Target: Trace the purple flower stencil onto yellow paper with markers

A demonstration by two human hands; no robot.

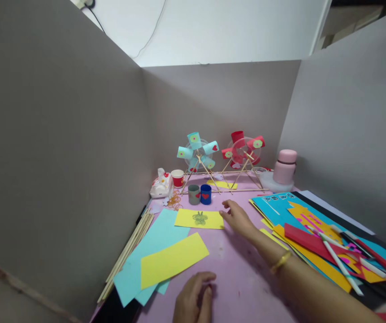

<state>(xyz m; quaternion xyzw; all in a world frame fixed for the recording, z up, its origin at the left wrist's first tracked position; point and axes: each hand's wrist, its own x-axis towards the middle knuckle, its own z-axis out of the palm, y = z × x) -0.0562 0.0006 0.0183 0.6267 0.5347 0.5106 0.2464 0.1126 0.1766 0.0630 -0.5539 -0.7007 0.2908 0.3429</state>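
My right hand (240,218) reaches forward over the table, thumb and fingers apart, at the right edge of a yellow paper strip (182,218) with a dark flower-like drawing (200,218). Whether the thumb touches the strip I cannot tell. Close to the front edge of the view, my left hand (194,298) is loosely bent, with a gap between thumb and forefinger and nothing visible in it. A plain yellow strip (175,259) is just beyond it, lying over light blue paper sheets (145,264). Past the drawn strip stand a grey paper ring (193,194) and a blue paper ring (206,194), each with a red heart.
Two stick-framed wheels, one light blue (197,152), one red (245,150), stand at the back. Wooden sticks (127,255) lie left; coloured paper (280,208) and pens (342,267) lie right. A pink bottle (284,168), paper cup (177,179), tissue pack (162,185) and rubber bands (175,201) are farther back.
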